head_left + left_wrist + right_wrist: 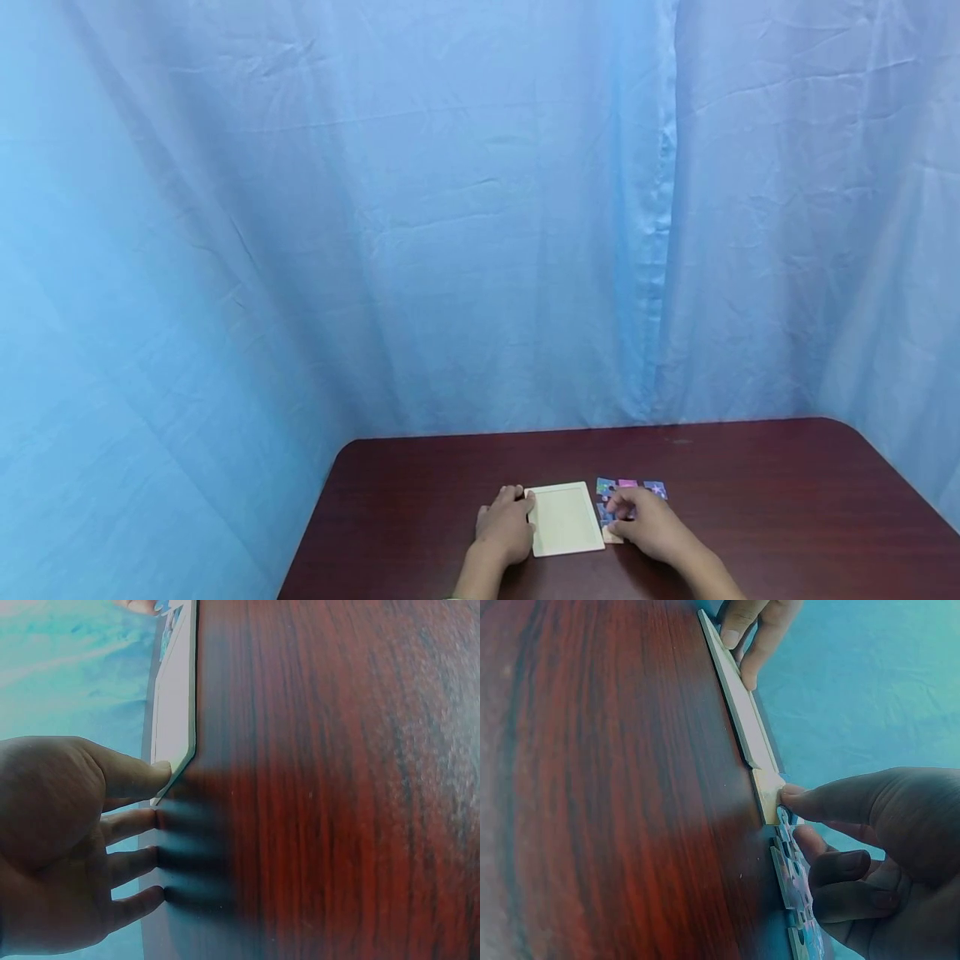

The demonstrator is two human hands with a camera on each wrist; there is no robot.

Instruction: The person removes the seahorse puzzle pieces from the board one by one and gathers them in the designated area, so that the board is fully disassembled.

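A cream-coloured puzzle tray (566,521) with a raised rim lies flat, its inside bare. My left hand (505,527) is at its left edge; in the left wrist view the thumb (142,778) touches the tray's rim (191,712) near a corner and the other fingers are spread, fairly straight. Right of the tray lie jigsaw pieces (606,486) in blue, pink and purple. Over them is my right hand (648,523), thumb and forefinger pinching a blue jigsaw piece (784,816) at the near end of the group. A pale piece (766,796) sits beside the thumb, against the tray.
The dark red wood-grain table (420,500) has rounded back corners. Blue curtains (480,250) hang behind it and along its sides. More jigsaw pieces (795,877) lie partly under my right fingers.
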